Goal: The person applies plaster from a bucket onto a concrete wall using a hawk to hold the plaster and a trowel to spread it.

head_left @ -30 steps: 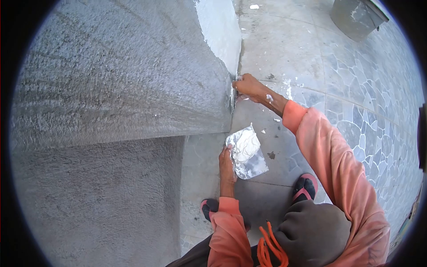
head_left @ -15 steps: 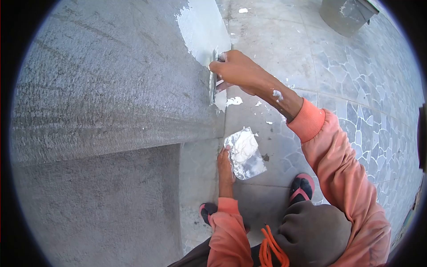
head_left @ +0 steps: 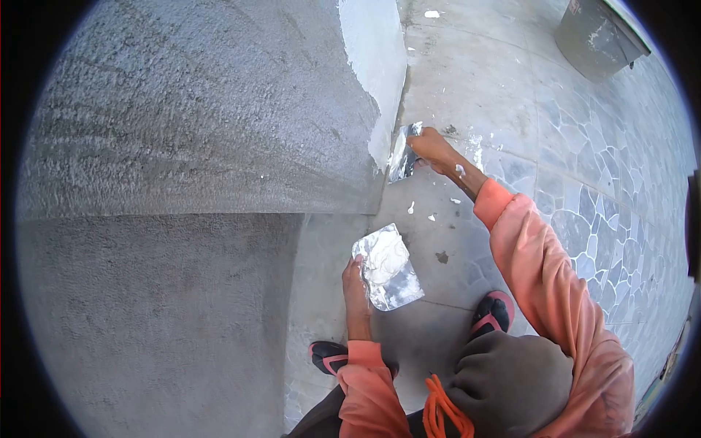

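Observation:
My right hand [head_left: 437,150] grips a metal plastering trowel [head_left: 403,157], its blade smeared with white and held right by the wall's bottom corner, over the floor. Lower down, my left hand [head_left: 355,288] is closed on the edge of a flat metal plate [head_left: 398,288]. A mound of white putty [head_left: 385,257] lies on that plate. White putty coats a strip of the wall [head_left: 372,55] along its edge, while the rest of the grey wall [head_left: 204,109] is rough and bare.
A grey tub [head_left: 595,44] with white splashes stands on the floor at the upper right. White drips [head_left: 411,208] dot the concrete floor [head_left: 467,80]. Stone-patterned tiling [head_left: 584,212] runs along the right. My sandalled feet [head_left: 493,312] are below.
My right hand has drawn the trowel off the wall face, down and to the right, turning its blade. My left hand with the plate has shifted slightly down and left.

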Demonstrator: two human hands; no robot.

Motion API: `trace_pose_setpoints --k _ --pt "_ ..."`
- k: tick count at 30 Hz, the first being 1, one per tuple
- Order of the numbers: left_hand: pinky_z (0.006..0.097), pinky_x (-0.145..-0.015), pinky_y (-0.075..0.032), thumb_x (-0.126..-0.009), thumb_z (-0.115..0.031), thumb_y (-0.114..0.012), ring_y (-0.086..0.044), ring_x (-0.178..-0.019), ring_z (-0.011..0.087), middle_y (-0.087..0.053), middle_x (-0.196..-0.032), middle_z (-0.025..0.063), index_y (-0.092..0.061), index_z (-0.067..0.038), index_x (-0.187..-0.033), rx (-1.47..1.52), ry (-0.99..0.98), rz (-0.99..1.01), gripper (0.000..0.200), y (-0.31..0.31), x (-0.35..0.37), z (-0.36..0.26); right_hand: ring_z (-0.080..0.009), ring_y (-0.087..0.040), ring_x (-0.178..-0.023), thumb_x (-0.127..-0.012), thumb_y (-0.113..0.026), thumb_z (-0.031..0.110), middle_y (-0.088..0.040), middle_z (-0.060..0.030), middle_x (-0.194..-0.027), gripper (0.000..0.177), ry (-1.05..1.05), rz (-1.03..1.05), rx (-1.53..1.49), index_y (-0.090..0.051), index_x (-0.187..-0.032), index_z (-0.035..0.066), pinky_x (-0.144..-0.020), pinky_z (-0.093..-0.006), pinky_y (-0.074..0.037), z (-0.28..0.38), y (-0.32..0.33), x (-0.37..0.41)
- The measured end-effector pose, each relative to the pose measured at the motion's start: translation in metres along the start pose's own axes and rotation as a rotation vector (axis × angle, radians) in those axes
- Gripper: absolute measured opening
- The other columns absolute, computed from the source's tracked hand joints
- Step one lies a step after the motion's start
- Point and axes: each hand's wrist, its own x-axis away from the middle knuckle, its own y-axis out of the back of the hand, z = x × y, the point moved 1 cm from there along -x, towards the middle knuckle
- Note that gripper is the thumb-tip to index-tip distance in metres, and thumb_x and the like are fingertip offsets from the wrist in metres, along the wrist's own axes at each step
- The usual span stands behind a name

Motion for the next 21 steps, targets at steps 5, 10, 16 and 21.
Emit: trace_pose_setpoints --k 5,10,16,21 --pt "0.0338 -0.089 -0.051 -0.095 -0.021 -0.043 -0.062 -0.103 0.0234 -0.06 -0.115 0.0154 -0.049 0.006 -0.122 -0.055 0.004 -0.014 0.039 -0.012 -0.004 -0.016 -0.0312 -0.061 -0.09 -0.084 -0.049 0.011 -0.061 -0.0197 -0.1 0.039 0.006 0.043 -0.025 -0.054 -0.114 -0.013 -0.071 -0.0468 -0.054 -0.012 -0.013 -0.03" --pt "0.0336 -0.088 -0.051 -0.095 -0.019 -0.043 -0.062 -0.102 0.0227 -0.06 -0.115 0.015 -0.049 0.006 -0.121 -0.027 0.027 0.019 0.038 -0.019 -0.011 -0.017 -0.0321 -0.063 -0.09 -0.085 -0.05 0.013 -0.06 -0.0213 -0.101 0.041 0.039 0.096 -0.123 -0.051 -0.114 -0.016 -0.07 -0.0447 -0.056 -0.012 -0.018 -0.034" --pt "0.033 -0.088 -0.051 -0.094 -0.019 -0.046 -0.063 -0.1 0.0222 -0.061 -0.112 0.0151 -0.051 0.007 -0.12 -0.018 0.008 0.024 0.037 -0.017 -0.012 -0.011 -0.0285 -0.062 -0.083 -0.086 -0.051 0.013 -0.058 -0.0195 -0.1 0.039 0.083 0.129 -0.166 -0.051 -0.11 -0.017 -0.07 -0.0423 -0.057 0.019 -0.021 -0.011" --pt "0.0313 -0.087 -0.05 -0.096 -0.02 -0.05 -0.063 -0.098 0.0204 -0.062 -0.111 0.0137 -0.052 0.006 -0.12 0.051 0.023 0.027 0.036 -0.014 -0.015 -0.006 -0.0254 -0.061 -0.081 -0.087 -0.05 0.013 -0.057 -0.0174 -0.099 0.036 0.163 0.124 -0.191 -0.051 -0.106 -0.017 -0.071 -0.0406 -0.057 0.063 -0.023 0.03"
